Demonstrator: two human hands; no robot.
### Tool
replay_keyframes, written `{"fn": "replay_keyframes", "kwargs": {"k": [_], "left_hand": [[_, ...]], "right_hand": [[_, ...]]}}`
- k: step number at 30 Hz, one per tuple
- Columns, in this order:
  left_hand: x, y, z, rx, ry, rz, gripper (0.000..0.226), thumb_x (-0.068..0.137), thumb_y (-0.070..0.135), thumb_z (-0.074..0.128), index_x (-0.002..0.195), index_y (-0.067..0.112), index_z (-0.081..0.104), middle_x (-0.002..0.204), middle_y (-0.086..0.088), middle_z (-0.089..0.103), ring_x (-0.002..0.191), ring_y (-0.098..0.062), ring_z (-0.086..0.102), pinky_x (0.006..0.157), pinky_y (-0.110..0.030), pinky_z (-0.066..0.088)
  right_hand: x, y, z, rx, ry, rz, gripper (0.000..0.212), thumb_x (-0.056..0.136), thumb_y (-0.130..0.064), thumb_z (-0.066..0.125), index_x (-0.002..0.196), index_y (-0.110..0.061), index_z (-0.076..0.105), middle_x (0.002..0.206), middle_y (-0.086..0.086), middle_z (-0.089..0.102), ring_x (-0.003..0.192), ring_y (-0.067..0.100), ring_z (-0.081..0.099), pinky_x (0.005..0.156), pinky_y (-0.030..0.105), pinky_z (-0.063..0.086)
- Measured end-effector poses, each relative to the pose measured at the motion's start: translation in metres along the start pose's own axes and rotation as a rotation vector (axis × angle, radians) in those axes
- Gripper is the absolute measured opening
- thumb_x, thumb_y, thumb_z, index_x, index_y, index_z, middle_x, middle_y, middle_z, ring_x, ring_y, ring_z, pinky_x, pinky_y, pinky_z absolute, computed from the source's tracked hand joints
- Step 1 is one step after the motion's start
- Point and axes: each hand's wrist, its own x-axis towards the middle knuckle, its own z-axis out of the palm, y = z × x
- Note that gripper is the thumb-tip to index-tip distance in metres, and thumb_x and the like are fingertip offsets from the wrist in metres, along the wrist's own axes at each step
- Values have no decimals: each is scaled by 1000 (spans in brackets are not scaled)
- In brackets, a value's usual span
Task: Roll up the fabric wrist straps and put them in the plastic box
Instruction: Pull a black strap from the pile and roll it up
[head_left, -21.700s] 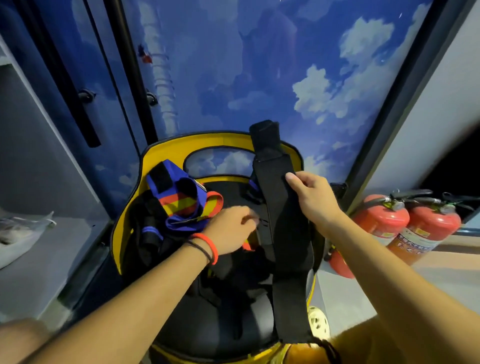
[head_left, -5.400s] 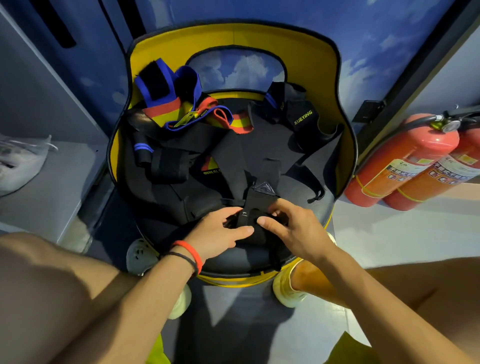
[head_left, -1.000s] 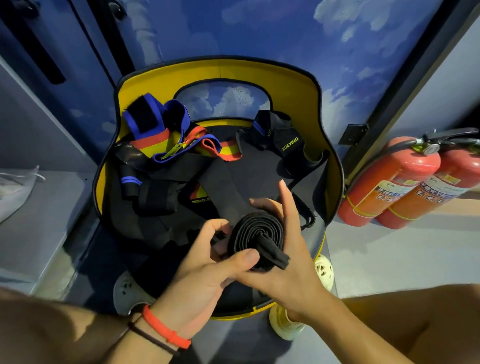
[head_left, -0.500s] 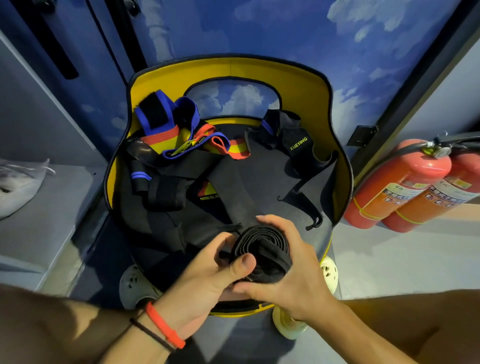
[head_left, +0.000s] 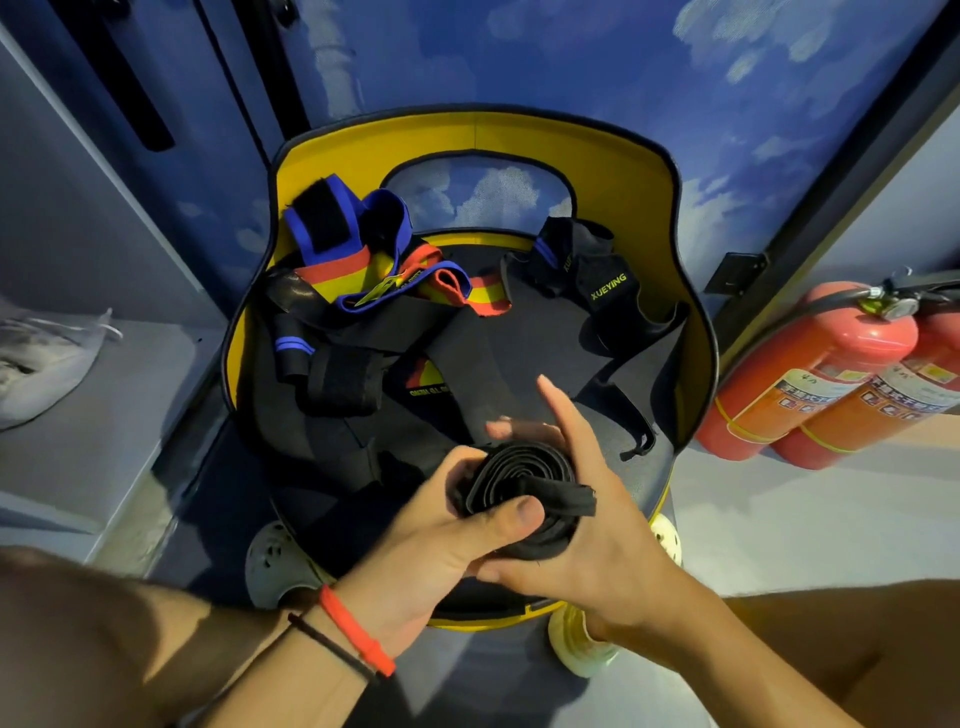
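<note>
Fingers of the left hand (head_left: 431, 551) pinch the rolled wrist strap (head_left: 519, 486) at lower centre, right hand (head_left: 602, 545) wrapping it from behind, loose end pointing right, yellow plastic box (head_left: 519, 136) lying just above.

The left hand (head_left: 441, 545) has its fingertips hidden behind the roll (head_left: 519, 493), and the roll's underside is covered by that hand's thumb and the palm of the right hand (head_left: 597, 540). Of the extinguishers (head_left: 810, 374), the right one is cut by the right edge and both labels are too blurred to read, while the bag (head_left: 36, 364) is cropped at the left edge. The shoes (head_left: 270, 561) show only in part under the seat (head_left: 649, 208), and both forearms run off the near edge.
</note>
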Motion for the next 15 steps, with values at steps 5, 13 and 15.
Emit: {"fn": "replay_keyframes", "kwargs": {"k": [5, 13, 15], "left_hand": [[1, 2, -1, 18, -4, 22, 87, 46, 50, 97, 113, 8, 61, 107, -13, 73, 102, -24, 72, 68, -28, 57], [4, 5, 8, 118, 41, -47, 94, 51, 67, 87, 122, 12, 60, 116, -7, 74, 111, -20, 70, 83, -40, 58], [4, 11, 15, 122, 35, -22, 82, 67, 73, 73, 125, 17, 60, 120, -5, 72, 115, -18, 68, 91, -44, 57]], "right_hand": [[-1, -3, 2, -40, 32, 60, 86, 55, -38, 98, 122, -40, 45, 118, -5, 62, 113, 19, 62, 89, 42, 56], [4, -10, 2, 7, 121, 49, 69, 57, -47, 94, 106, -44, 45, 108, -3, 62, 109, 28, 60, 84, 49, 54], [7, -13, 0, 83, 155, 45, 72, 58, -39, 95, 111, -35, 47, 107, 0, 65, 107, 28, 63, 83, 48, 56]]}}
